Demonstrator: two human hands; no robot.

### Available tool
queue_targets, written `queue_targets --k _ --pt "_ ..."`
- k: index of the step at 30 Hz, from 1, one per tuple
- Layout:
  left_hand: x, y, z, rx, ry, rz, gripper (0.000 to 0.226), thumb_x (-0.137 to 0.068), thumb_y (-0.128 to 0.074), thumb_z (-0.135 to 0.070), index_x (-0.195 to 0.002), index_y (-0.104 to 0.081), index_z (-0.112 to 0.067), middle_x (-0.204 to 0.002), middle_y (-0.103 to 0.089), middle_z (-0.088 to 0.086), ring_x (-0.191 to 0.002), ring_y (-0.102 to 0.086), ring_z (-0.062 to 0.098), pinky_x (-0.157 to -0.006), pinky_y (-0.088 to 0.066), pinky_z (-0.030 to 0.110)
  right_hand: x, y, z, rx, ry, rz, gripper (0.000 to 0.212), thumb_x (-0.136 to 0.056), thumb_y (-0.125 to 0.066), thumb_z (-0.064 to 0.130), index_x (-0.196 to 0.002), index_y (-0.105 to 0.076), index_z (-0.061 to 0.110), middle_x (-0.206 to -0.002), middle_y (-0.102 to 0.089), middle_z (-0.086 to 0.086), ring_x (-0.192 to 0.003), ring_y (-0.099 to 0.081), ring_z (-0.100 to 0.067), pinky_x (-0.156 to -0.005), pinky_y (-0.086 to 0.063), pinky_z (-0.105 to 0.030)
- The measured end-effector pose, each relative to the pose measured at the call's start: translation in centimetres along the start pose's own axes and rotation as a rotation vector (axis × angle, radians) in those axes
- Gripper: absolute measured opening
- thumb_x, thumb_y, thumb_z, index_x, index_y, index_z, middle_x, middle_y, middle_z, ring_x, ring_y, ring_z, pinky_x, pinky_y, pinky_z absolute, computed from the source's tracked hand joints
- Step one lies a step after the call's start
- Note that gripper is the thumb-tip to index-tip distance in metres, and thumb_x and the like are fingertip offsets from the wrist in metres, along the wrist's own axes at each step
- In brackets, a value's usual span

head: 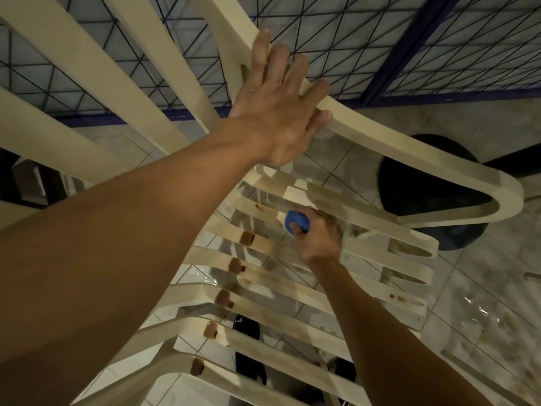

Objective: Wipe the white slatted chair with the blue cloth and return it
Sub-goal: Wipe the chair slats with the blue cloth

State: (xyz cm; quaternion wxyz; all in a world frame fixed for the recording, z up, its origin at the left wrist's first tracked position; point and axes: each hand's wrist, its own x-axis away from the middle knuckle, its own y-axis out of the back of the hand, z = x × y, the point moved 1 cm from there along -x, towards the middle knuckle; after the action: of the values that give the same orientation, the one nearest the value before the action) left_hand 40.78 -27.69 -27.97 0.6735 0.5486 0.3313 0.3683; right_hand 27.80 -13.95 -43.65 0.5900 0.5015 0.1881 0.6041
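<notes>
A dark round container (421,186) is seen on the floor beyond the looped end of the armrest (409,156), partly hidden by it, and a dark shape (247,341) that cannot be identified is glimpsed through the gaps of the seat. The view to the left half of the seat is blocked by the left forearm. The white slatted chair (87,71) is seen from above, close to a blue-framed wire fence (409,39), with brown stains (247,238) spaced along its seat slats. The left hand (275,109) is laid across the upper part of the armrest, its fingers nearly straight over the rail and the thumb set against the lower edge. The right hand (319,235) is clenched round the blue cloth (295,221), which is bunched in the fist and pressed onto a seat slat near the back of the seat. A pale tiled floor (483,303), mottled with dirty marks at the right, is seen under and around the chair, and the light is dim and yellowish.
</notes>
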Motion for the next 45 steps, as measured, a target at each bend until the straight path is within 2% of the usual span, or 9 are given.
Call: queue_targets --k 5,12,17,24,30,36,41,45 --pt "-0.1 -0.2 -0.1 -0.019 0.003 -0.019 0.055 -0.101 -0.013 -0.054 -0.137 -0.040 -0.022 -0.138 -0.038 0.018 -0.135 -0.024 0.045 -0.117 0.006 0.060 -0.3 -1.3 2.4 0.056 0.052 -0.059 0.028 -0.092 -0.060 0.030 -0.120 -0.063 0.027 -0.114 -0.065 -0.001 -0.111 -0.055 -0.025 -0.104 -0.037 -0.041" --pt "-0.1 -0.3 -0.1 -0.003 -0.003 -0.029 0.053 -0.101 -0.014 -0.053 -0.134 -0.041 -0.023 -0.134 -0.039 0.018 -0.134 -0.026 0.045 -0.117 0.005 0.060 -2.5 -4.3 7.8 0.048 -0.029 0.022 0.027 -0.097 -0.049 0.036 -0.114 -0.063 0.020 -0.106 -0.065 -0.006 -0.106 -0.054 -0.029 -0.097 -0.035 -0.040" --pt "0.0 -0.2 0.0 0.001 -0.006 -0.030 0.053 -0.101 -0.014 -0.054 -0.134 -0.041 -0.022 -0.134 -0.039 0.018 -0.135 -0.025 0.044 -0.117 0.006 0.060 -2.3 -3.2 5.8 0.073 -0.023 0.077 0.030 -0.094 -0.054 0.036 -0.120 -0.061 0.023 -0.116 -0.062 -0.007 -0.115 -0.051 -0.029 -0.098 -0.035 -0.040" --pt "0.0 -0.2 -0.1 0.010 0.000 -0.028 0.053 -0.102 -0.015 -0.054 -0.135 -0.042 -0.023 -0.132 -0.039 0.017 -0.135 -0.026 0.044 -0.117 0.007 0.060 -0.3 -0.6 1.4 0.035 -0.017 -0.009 0.029 -0.094 -0.057 0.036 -0.121 -0.061 0.025 -0.116 -0.063 -0.002 -0.115 -0.049 -0.026 -0.101 -0.034 -0.040" --pt "-0.1 -0.3 -0.1 -0.013 0.001 -0.036 0.053 -0.101 -0.015 -0.054 -0.134 -0.042 -0.023 -0.134 -0.040 0.018 -0.135 -0.025 0.045 -0.117 0.007 0.060 -0.8 -2.2 3.8 0.222 0.010 0.059 0.038 -0.100 -0.043 0.036 -0.133 -0.049 0.020 -0.132 -0.051 -0.010 -0.125 -0.041 -0.032 -0.110 -0.027 -0.046" --pt "-0.1 -0.5 0.0 0.010 -0.006 -0.033 0.053 -0.101 -0.015 -0.055 -0.135 -0.041 -0.023 -0.133 -0.037 0.018 -0.135 -0.024 0.045 -0.116 0.008 0.060 -1.6 -4.4 7.2 0.142 0.155 0.110 0.029 -0.099 -0.041 0.031 -0.124 -0.053 0.023 -0.121 -0.055 -0.008 -0.112 -0.044 -0.028 -0.100 -0.033 -0.040" --pt "0.1 -0.3 0.2 0.029 -0.018 -0.029 0.057 -0.101 -0.014 -0.056 -0.141 -0.037 -0.023 -0.136 -0.037 0.019 -0.138 -0.021 0.044 -0.116 0.008 0.061 -1.4 -2.9 4.1 0.248 0.169 0.144 0.036 -0.101 -0.036 0.040 -0.131 -0.046 0.022 -0.127 -0.051 -0.011 -0.118 -0.042 -0.032 -0.100 -0.031 -0.043" --pt "0.1 -0.4 0.4 0.055 -0.003 -0.031 0.058 -0.100 -0.016 -0.057 -0.139 -0.039 -0.022 -0.134 -0.038 0.022 -0.138 -0.021 0.044 -0.116 0.005 0.061 -0.3 0.2 -2.0 0.275 0.154 0.128 0.039 -0.102 -0.031 0.043 -0.136 -0.041 0.025 -0.131 -0.049 -0.009 -0.119 -0.042 -0.030 -0.100 -0.032 -0.042"
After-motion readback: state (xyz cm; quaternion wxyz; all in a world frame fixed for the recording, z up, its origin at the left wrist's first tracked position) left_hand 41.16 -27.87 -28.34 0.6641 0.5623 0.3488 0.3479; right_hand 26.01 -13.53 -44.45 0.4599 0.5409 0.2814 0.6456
